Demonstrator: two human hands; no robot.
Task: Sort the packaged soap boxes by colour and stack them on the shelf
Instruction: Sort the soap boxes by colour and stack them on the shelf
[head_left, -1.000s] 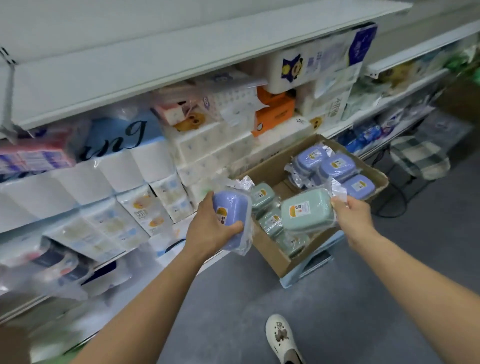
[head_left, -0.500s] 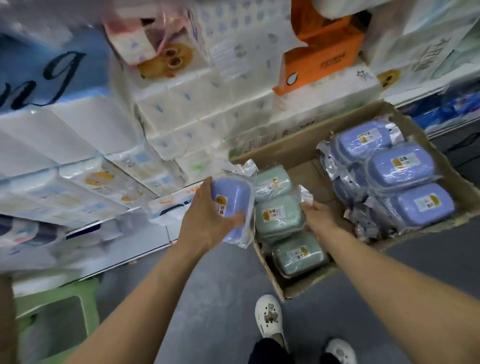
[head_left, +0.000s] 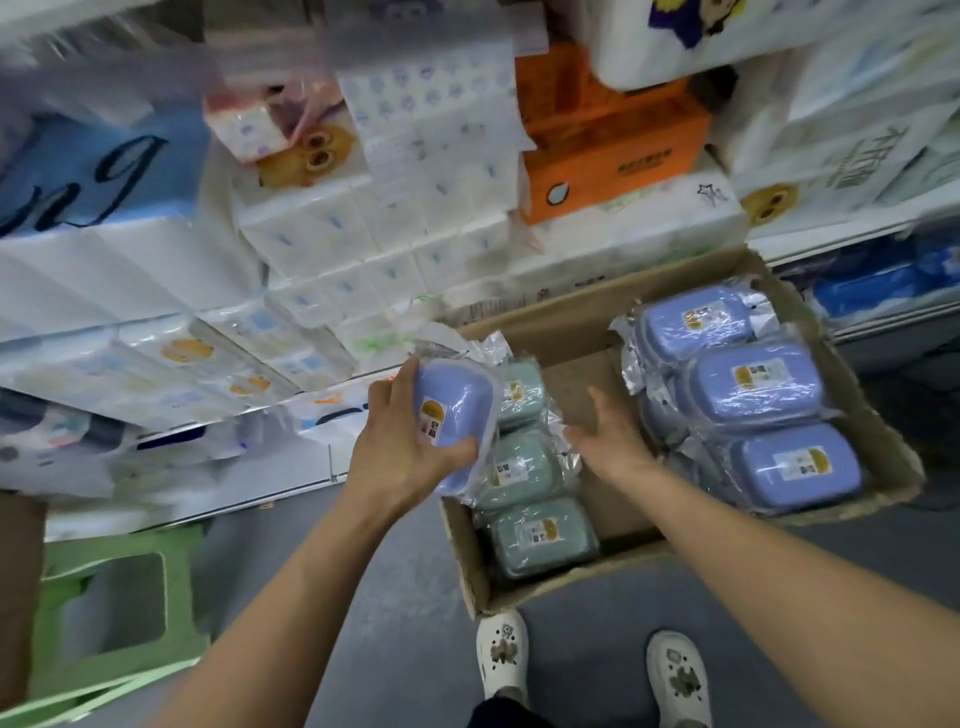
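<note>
A: Right hand (head_left: 610, 441) has let go of the green stack since half a second ago; it now hovers over the bare cardboard floor, fingers spread, holding nothing.

B: Surroundings?

A: Shelf (head_left: 831, 228) packed with tissue packs (head_left: 332, 244). Cardboard carton (head_left: 566, 317) in front: purple soap boxes (head_left: 753, 384) on its right side, green soap boxes (head_left: 524, 467) on its left. Green stool (head_left: 119, 613) lower left.

B: Left?

A: Left hand (head_left: 400, 441) grips a wrapped purple soap box (head_left: 449, 415) upright at the carton's left edge, partly covering the green ones.
</note>
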